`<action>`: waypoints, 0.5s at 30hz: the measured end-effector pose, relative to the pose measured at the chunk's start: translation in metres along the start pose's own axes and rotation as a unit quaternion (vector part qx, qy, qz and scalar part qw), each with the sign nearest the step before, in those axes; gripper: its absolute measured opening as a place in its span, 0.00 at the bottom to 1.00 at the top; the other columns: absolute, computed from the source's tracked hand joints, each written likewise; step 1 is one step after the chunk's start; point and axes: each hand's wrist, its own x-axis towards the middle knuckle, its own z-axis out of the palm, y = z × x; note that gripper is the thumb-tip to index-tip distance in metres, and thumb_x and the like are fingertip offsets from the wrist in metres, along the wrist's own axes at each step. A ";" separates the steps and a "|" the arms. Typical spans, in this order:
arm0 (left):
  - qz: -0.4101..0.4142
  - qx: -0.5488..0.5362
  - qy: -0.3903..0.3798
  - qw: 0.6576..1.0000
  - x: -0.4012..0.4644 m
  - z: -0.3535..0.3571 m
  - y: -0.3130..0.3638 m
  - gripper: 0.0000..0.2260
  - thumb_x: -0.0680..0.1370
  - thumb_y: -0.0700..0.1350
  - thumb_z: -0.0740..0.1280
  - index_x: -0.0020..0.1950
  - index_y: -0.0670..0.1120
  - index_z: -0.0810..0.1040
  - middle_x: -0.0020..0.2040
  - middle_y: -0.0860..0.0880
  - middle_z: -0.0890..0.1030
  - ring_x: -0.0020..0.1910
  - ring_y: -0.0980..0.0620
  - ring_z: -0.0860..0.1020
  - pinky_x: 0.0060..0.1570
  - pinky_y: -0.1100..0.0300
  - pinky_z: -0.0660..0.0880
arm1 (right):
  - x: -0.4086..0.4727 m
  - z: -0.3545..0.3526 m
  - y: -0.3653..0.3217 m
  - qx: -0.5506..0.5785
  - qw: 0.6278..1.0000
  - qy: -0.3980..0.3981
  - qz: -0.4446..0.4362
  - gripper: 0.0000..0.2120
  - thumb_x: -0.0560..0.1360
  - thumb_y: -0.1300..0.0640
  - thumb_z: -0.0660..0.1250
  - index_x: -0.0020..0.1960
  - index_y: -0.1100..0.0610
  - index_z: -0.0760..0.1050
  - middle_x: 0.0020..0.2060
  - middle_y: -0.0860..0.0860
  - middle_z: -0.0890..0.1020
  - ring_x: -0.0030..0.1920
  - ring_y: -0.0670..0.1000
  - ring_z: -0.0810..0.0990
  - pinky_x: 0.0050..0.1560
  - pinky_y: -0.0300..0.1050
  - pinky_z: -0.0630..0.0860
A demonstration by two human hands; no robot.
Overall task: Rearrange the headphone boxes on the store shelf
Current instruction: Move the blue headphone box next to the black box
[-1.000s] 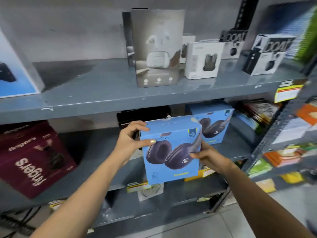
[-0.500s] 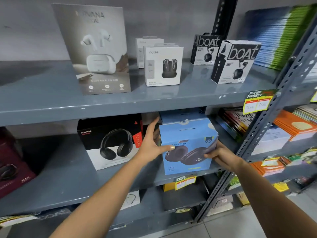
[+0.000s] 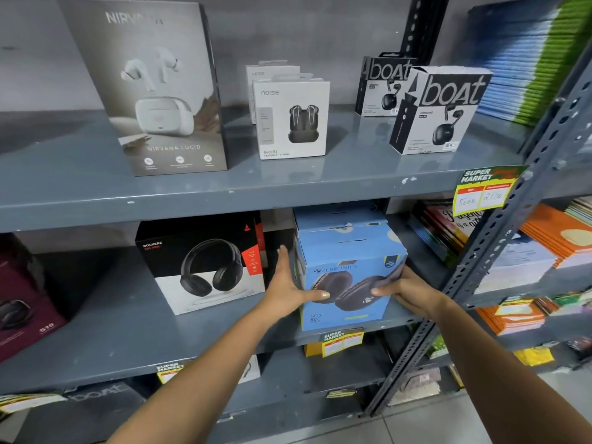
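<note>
A blue Zebronics headphone box (image 3: pixel 347 277) stands upright on the middle shelf (image 3: pixel 128 334), directly in front of a second blue box (image 3: pixel 339 219). My left hand (image 3: pixel 285 290) presses flat against its left side, thumb across the front. My right hand (image 3: pixel 407 291) grips its right front edge. Left of them stands a black and white Rockerz headphone box (image 3: pixel 205 264). At the far left a maroon headphone box (image 3: pixel 22 302) lies tilted.
The top shelf (image 3: pixel 288 184) carries a tall grey Nirvana earbud box (image 3: pixel 150 88), two white Noise boxes (image 3: pixel 291 120) and two Boat boxes (image 3: pixel 439 110). A perforated metal upright (image 3: pixel 499 251) runs right of my hands, with stacked notebooks (image 3: pixel 544 248) beyond. A yellow price tag (image 3: pixel 483 190) hangs there.
The blue box, held in the air a second ago, now stands on the middle shelf in front of the other blue box. Both hands stayed on it. The view shifted right and closer.
</note>
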 end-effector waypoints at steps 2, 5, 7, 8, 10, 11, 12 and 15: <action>-0.006 0.012 -0.034 0.999 0.005 0.002 -0.003 0.60 0.62 0.50 0.82 0.80 0.51 0.43 0.79 0.52 0.62 0.77 0.47 0.63 0.72 0.52 0.66 | 0.000 0.000 -0.003 -0.012 1.000 0.003 -0.001 0.27 0.71 0.77 0.70 0.68 0.62 0.76 0.62 0.60 0.84 0.63 0.60 0.83 0.68 0.58 0.74; 0.023 -0.004 -0.046 0.999 0.008 0.008 0.000 0.48 0.67 0.41 0.80 0.78 0.52 0.54 0.68 0.53 0.74 0.67 0.50 0.74 0.63 0.57 0.73 | 0.002 -0.002 -0.006 -0.019 1.000 0.010 -0.001 0.25 0.71 0.76 0.71 0.66 0.63 0.77 0.60 0.60 0.85 0.61 0.60 0.84 0.68 0.58 0.74; 0.030 -0.015 -0.042 0.999 0.010 0.010 0.003 0.45 0.68 0.39 0.79 0.77 0.53 0.56 0.65 0.53 0.76 0.63 0.52 0.76 0.60 0.58 0.75 | 0.004 -0.004 -0.009 -0.029 1.000 0.007 0.001 0.27 0.68 0.72 0.76 0.66 0.63 0.78 0.59 0.59 0.85 0.61 0.59 0.84 0.68 0.58 0.74; 0.031 -0.016 -0.041 0.999 0.012 0.010 0.003 0.44 0.69 0.39 0.78 0.76 0.53 0.56 0.63 0.53 0.76 0.62 0.52 0.77 0.59 0.58 0.75 | 0.005 -0.005 -0.011 -0.035 0.999 0.004 0.004 0.28 0.66 0.69 0.78 0.65 0.61 0.78 0.59 0.58 0.86 0.61 0.58 0.84 0.68 0.57 0.75; 0.035 -0.014 -0.038 0.999 0.013 0.011 0.003 0.42 0.70 0.40 0.78 0.76 0.53 0.57 0.62 0.53 0.77 0.61 0.51 0.77 0.58 0.58 0.76 | 0.006 -0.006 -0.015 -0.050 0.999 -0.003 0.001 0.28 0.66 0.69 0.78 0.64 0.58 0.79 0.58 0.56 0.87 0.60 0.56 0.85 0.65 0.52 0.77; 0.036 -0.011 -0.035 0.999 0.014 0.011 0.002 0.41 0.70 0.40 0.78 0.75 0.53 0.58 0.63 0.53 0.77 0.61 0.51 0.77 0.59 0.58 0.76 | 0.006 -0.005 -0.018 -0.056 0.998 -0.005 -0.002 0.26 0.68 0.71 0.77 0.63 0.56 0.79 0.57 0.54 0.87 0.59 0.55 0.85 0.62 0.49 0.79; 0.038 -0.009 -0.030 0.999 0.015 0.012 0.001 0.41 0.70 0.40 0.78 0.75 0.53 0.58 0.64 0.52 0.77 0.62 0.51 0.77 0.60 0.57 0.75 | 0.006 -0.005 -0.021 -0.062 0.998 -0.009 -0.005 0.25 0.70 0.73 0.75 0.62 0.55 0.79 0.56 0.52 0.88 0.58 0.53 0.86 0.59 0.45 0.81; 0.040 -0.004 -0.022 0.999 0.018 0.013 0.001 0.40 0.69 0.41 0.78 0.74 0.53 0.60 0.65 0.50 0.77 0.63 0.50 0.77 0.62 0.53 0.76 | 0.007 -0.007 -0.025 -0.085 0.996 -0.016 -0.007 0.22 0.72 0.73 0.74 0.59 0.52 0.80 0.54 0.50 0.88 0.56 0.50 0.87 0.55 0.40 0.82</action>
